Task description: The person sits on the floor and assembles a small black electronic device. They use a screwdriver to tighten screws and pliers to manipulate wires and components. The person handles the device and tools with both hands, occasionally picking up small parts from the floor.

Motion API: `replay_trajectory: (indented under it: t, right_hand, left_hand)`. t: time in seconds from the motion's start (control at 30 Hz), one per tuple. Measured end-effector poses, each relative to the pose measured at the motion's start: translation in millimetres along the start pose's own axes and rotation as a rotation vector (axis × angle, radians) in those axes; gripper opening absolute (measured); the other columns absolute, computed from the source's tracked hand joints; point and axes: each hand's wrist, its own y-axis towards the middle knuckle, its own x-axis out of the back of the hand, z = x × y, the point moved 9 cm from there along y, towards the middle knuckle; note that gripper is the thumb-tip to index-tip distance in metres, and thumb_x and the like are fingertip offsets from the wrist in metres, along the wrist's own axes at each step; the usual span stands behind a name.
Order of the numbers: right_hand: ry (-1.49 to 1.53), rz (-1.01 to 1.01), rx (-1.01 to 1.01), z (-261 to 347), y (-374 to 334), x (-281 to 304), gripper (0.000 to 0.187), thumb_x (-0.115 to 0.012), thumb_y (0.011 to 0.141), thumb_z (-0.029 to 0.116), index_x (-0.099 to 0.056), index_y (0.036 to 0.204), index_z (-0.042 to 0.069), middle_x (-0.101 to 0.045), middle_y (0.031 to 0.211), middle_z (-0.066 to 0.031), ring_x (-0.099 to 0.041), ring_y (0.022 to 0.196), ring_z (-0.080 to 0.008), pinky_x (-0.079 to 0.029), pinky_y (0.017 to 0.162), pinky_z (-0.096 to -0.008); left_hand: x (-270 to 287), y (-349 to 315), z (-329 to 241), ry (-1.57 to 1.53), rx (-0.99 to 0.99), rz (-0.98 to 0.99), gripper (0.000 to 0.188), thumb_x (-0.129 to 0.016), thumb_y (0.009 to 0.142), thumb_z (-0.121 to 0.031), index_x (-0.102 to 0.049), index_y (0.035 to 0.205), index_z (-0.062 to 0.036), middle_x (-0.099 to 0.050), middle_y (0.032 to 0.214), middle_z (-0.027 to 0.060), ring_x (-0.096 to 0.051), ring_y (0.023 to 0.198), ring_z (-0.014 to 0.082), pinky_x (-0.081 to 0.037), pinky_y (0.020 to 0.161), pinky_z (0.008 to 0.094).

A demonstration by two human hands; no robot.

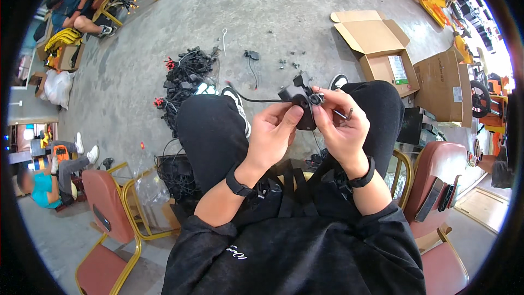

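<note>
A black plastic device (305, 120) with a bracket-like top and a dark cable running off to the left is held above my lap. My left hand (275, 131) grips its left side, thumb pressed against the front. On the other side, my right hand (344, 125) pinches a small round metal-and-black fitting (316, 99) against the device. A thin dark rod (344, 114) sticks out between my right fingers; its kind is too small to tell. The fingertips behind the device are hidden.
On the floor ahead lie a heap of black cables with red ends (188, 71), a small black cabled part (251, 54), and several small screws or fittings (283, 63). An open cardboard box (376, 38) is at right. Red chairs (109, 207) flank me; two people sit at left.
</note>
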Motion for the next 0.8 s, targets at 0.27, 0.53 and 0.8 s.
replay_trajectory:
  t: [0.27,0.53,0.8]
  right_hand:
    - [-0.151,-0.009,0.384,30,-3,5,0.041,-0.071,0.071,-0.01,-0.065,0.11,0.001,-0.048,0.063,-0.003,-0.046,0.053,-0.0106,-0.039,0.05,-0.0235]
    - [-0.281,0.101,0.257,29,7,8,0.04,-0.076,0.07,-0.001,-0.068,0.109,0.006,-0.047,0.064,-0.0017,-0.046,0.055,-0.0108,-0.038,0.052,-0.0241]
    - [-0.118,0.21,0.085,11,7,3,0.03,-0.069,0.078,0.0,-0.064,0.108,0.004,-0.045,0.065,-0.0012,-0.045,0.06,-0.0109,-0.041,0.061,-0.024]
  left_hand:
    - [0,-1,-1,-0.007,-0.006,0.11,0.03,-0.07,0.087,-0.026,-0.065,0.097,0.0022,-0.058,0.068,-0.0035,-0.041,0.052,0.0006,-0.028,0.045,0.0197]
    - [6,-3,-19,0.155,0.028,0.038,0.03,-0.069,0.088,-0.025,-0.067,0.101,0.0029,-0.061,0.074,-0.0019,-0.041,0.055,0.0004,-0.028,0.046,0.0184]
    - [11,-3,-20,0.171,0.076,0.088,0.029,-0.067,0.09,-0.023,-0.067,0.102,0.0038,-0.063,0.076,-0.0009,-0.043,0.056,0.0005,-0.028,0.046,0.018]
